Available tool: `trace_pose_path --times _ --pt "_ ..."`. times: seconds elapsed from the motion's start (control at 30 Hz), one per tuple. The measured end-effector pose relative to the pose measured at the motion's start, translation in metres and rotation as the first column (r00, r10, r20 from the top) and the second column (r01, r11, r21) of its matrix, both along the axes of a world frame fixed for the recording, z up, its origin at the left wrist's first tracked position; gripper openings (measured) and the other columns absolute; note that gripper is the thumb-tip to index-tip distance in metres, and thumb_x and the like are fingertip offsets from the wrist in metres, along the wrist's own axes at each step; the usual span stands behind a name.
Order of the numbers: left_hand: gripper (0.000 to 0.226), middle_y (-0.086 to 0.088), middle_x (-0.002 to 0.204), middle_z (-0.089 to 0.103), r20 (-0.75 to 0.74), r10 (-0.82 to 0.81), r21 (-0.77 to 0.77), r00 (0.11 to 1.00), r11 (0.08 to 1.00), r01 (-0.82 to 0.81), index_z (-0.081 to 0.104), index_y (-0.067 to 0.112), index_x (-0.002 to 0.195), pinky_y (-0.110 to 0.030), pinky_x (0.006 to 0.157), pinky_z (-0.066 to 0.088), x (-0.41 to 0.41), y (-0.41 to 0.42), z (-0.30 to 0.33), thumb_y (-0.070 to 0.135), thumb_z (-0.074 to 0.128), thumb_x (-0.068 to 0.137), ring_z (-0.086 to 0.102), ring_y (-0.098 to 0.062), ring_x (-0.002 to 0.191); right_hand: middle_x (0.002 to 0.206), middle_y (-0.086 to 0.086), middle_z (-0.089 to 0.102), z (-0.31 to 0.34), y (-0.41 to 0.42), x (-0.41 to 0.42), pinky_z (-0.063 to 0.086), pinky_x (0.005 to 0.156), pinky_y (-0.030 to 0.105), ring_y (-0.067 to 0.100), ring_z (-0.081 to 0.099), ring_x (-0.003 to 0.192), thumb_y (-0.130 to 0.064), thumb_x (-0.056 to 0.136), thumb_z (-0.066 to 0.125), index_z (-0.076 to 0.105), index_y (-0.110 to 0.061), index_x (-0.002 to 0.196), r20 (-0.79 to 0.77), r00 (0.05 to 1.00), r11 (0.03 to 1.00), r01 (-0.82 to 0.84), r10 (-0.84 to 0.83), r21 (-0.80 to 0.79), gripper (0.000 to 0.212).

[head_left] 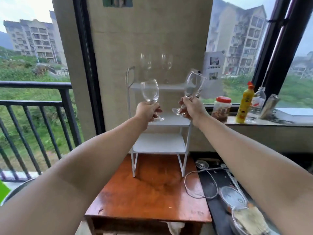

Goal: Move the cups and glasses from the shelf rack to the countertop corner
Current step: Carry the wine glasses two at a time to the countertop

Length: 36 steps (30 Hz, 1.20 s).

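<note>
**Both hands loaded, two glasses left on the rack**

I see the left hand [147,110] wrapped around the stem of a wine glass [150,92], bowl upright, held in the air in front of the white shelf rack [159,143]. The right hand [190,107] grips the stem of a second wine glass [193,85], and this one is tilted, rim leaning away to the right and foot pointing left. Its foot sits near the left hand's glass; I cannot tell whether the two touch.

Two more stemmed glasses [156,65] stand on the rack's top shelf, faint against the wall behind. The lower shelves look bare from here, though clear glass would be hard to spot against the white.

The rack stands on a small wooden table [149,197]. To the right runs a dark countertop [213,187] with a white cable [199,184] looped across it.

Risks as I judge them:
- The two held glasses are close together; any inward swing could knock foot against bowl and chip one.
- The tilted glass is held by a thin stem, so it could slip or rotate in the fingers.
- Carrying to the right, the cable and other clutter on the counter could catch a foot on set-down.
</note>
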<state>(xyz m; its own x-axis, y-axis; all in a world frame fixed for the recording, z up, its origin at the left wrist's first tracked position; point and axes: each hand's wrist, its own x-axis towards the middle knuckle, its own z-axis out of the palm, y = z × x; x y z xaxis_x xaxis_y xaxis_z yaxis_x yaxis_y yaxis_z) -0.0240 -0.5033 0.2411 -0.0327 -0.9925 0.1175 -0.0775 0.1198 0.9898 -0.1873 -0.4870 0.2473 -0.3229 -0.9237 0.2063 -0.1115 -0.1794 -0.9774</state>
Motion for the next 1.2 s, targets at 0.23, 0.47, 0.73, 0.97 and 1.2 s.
trace_pose_path --times 0.23,0.47,0.73,0.97,1.2 --pt "0.021 -0.001 0.067 0.064 0.1 -0.128 0.183 0.987 0.977 0.109 0.057 0.009 0.071 -0.014 0.033 0.03 -0.049 0.058 -0.091 0.009 0.055 0.091 0.046 -0.009 0.039 0.074 -0.002 0.057 -0.095 0.082 -0.04 0.034 0.031 0.014 0.01 0.047 0.051 -0.015 0.1 0.043 0.053 -0.017 0.077 0.081 0.995 0.959 0.041 -0.066 0.281 0.026" --pt "0.028 0.008 0.038 0.061 0.15 -0.291 0.335 0.945 0.914 0.228 0.058 0.011 0.064 -0.009 0.029 0.026 -0.131 0.146 -0.172 0.009 0.057 0.092 0.041 0.0 0.024 0.074 0.0 0.057 -0.188 0.198 -0.113 0.032 0.029 0.014 0.011 0.046 0.05 -0.014 0.1 0.044 0.053 -0.013 0.08 0.141 0.959 0.889 0.164 -0.245 0.427 0.022" --pt "0.031 0.003 0.037 0.06 0.117 -0.52 0.527 0.846 0.755 0.391 0.056 0.009 0.06 -0.009 0.031 0.029 -0.261 0.316 -0.253 0.008 0.055 0.092 0.041 -0.002 0.023 0.078 -0.002 0.057 -0.258 0.416 -0.218 0.035 0.031 0.012 0.001 0.051 0.035 -0.02 0.101 0.043 0.052 -0.014 0.087 0.106 0.859 0.718 0.344 -0.501 0.605 0.017" --pt "0.026 -0.011 0.068 0.054 -0.004 -0.745 0.661 0.667 0.499 0.561 0.051 0.005 0.067 -0.009 0.022 0.027 -0.374 0.489 -0.274 -0.002 0.051 0.092 0.031 -0.001 0.015 0.082 0.001 0.057 -0.284 0.606 -0.291 0.032 0.03 0.013 0.011 0.047 0.051 -0.017 0.1 0.043 0.051 -0.009 0.096 0.116 0.637 0.532 0.515 -0.762 0.672 0.012" --pt "0.025 -0.015 0.078 0.057 0.094 -0.914 0.634 0.394 0.36 0.685 0.06 0.01 0.061 -0.012 0.032 0.03 -0.458 0.597 -0.294 0.004 0.055 0.084 0.038 -0.011 0.038 0.078 -0.001 0.054 -0.303 0.732 -0.336 0.028 0.029 0.01 0.003 0.049 0.032 -0.013 0.1 0.04 0.047 -0.009 0.105 0.122 0.404 0.368 0.615 -0.907 0.698 0.009"
